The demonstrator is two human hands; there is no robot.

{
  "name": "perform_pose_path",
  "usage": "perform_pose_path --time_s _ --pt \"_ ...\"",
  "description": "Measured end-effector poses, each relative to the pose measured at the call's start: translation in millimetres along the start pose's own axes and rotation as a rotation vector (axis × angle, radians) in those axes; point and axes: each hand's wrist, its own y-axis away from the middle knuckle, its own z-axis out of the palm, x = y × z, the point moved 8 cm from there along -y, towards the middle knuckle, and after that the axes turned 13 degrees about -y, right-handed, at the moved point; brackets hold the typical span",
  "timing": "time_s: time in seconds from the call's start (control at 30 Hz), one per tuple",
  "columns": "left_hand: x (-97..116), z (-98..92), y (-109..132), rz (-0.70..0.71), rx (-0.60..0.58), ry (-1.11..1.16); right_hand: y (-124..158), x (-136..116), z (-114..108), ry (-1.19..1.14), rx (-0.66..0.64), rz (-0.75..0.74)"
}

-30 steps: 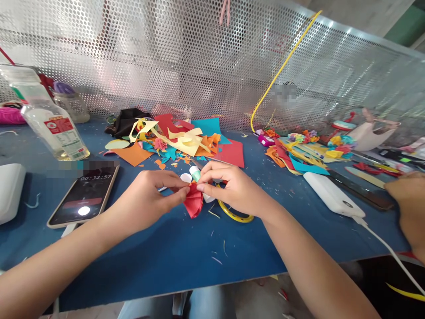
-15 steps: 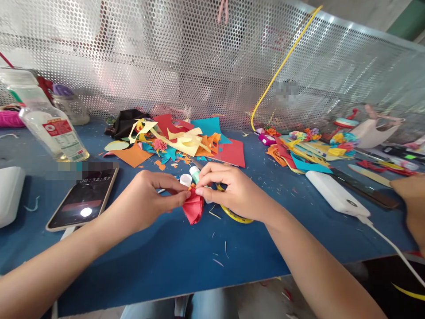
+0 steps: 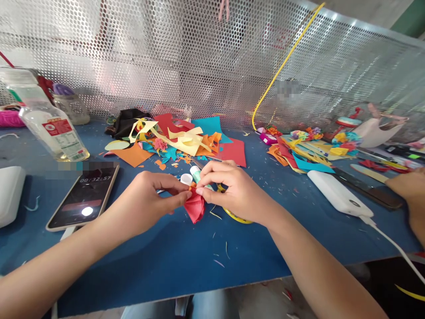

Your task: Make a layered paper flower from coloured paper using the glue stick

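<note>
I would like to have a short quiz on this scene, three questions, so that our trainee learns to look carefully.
1. True or false: the left hand and the right hand are both at the red paper.
2. Which thing stands farther back than the phone, on the person's left side?
a) a basket
b) a bottle
c) a lamp
3. Fill in: the digits on the phone screen read ____.

Key: 1 true; 2 b; 3 00:32:57.
</note>
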Motion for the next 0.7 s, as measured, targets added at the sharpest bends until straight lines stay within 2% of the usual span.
perform_pose_path --time_s 0.13,0.33,0.53,0.7 --pt "3.3 1.2 1.3 0.009 -0.047 0.035 0.7 1.0 -0.5 0.004 0.007 -0.013" --pt "0.2 2.7 0.2 0.021 -0.046 0.044 1.3 0.8 -0.3 0.017 0.010 -0.010" --pt "0.1 0.6 0.5 0.059 0.023 -0.035 0.9 -2.1 2.9 0.068 0.012 0.013" --pt "-2.4 -0.2 -0.2 0.017 0.062 -0.092 1.5 -4.7 6.1 0.091 0.029 0.006"
